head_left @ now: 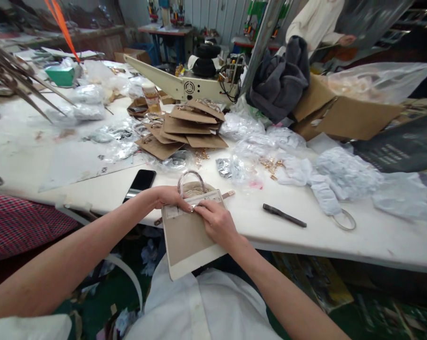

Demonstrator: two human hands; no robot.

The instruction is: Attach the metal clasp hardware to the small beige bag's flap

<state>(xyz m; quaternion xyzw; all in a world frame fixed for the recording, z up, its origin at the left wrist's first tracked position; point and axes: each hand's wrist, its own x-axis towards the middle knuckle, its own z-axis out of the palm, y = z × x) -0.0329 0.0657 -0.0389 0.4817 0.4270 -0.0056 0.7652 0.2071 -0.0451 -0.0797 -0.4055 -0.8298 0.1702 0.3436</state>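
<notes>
A tan and cream bag panel point(192, 236) with a curved, wrapped handle point(191, 174) rests tilted against the table's front edge. My left hand point(171, 197) is closed on its upper left part, thumb on the front. Across its upper right part lies my right hand point(216, 219), fingers pinched at a small shiny metal piece point(193, 208) where both hands' fingertips meet. The far side of the panel is hidden. Behind it sits a coiled pale roll point(195, 189), and a narrow brown strap end point(229, 194) pokes out on the right.
A phone point(142, 182) lies left of the panel, a black pen-like tool point(284, 216) right. Farther back are stacked brown panels point(188, 125), small gold fittings point(272, 165), plastic bags point(245, 130), a cream machine point(185, 87) and a cardboard box point(351, 115). Another person's sleeve point(312, 23) shows behind.
</notes>
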